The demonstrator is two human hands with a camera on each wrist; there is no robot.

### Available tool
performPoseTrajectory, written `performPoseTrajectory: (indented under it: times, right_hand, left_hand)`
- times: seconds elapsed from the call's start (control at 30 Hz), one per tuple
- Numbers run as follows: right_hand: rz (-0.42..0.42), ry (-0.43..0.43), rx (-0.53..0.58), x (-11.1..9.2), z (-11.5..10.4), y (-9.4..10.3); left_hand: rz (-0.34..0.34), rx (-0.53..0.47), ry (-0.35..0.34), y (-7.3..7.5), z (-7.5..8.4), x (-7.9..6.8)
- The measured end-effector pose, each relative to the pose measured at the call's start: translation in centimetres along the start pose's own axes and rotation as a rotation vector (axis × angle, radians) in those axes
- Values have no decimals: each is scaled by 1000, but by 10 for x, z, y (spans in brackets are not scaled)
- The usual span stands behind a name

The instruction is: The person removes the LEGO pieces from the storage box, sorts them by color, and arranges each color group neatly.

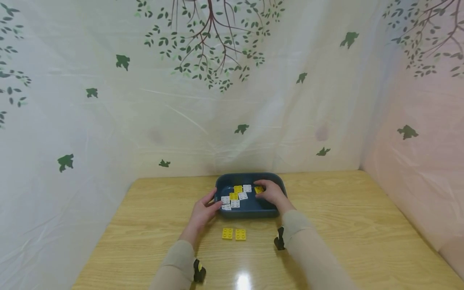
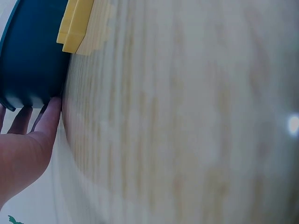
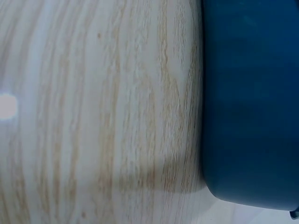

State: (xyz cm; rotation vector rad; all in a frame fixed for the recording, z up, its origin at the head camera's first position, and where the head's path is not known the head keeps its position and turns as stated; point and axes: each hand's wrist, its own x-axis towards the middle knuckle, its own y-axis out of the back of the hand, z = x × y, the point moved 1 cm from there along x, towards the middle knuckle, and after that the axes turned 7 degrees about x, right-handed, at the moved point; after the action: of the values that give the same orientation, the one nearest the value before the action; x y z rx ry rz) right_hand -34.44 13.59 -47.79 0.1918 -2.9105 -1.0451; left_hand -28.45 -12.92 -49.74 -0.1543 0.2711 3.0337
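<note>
A dark blue tray (image 1: 250,214) stands at the far side of the table. My left hand (image 1: 204,212) rests against the tray's left end, and in the left wrist view its fairly straight fingers (image 2: 49,119) touch the outer wall. My right hand (image 1: 272,193) reaches over the right side of the tray and pinches a yellow toy brick (image 1: 259,189) between thumb and fingers. Left of it in the tray lie several white bricks (image 1: 243,195) and two yellow bricks (image 1: 233,196), flat and close together. In the right wrist view only the tray's wall (image 3: 252,102) shows; the hand is hidden.
Two more yellow bricks (image 1: 227,233) lie side by side on the wooden table (image 1: 344,225), in front of the tray between the forearms. Behind the table hangs a pale curtain (image 1: 203,133) printed with leaves and birds, close to the tray's back edge.
</note>
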Motion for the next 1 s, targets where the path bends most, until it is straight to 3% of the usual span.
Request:
performPoseTrajectory:
  times: [1.0]
  right_hand:
    - [-50, -6, -79, 4, -1, 0]
  left_hand:
    - [13, -5, 13, -2, 2, 4]
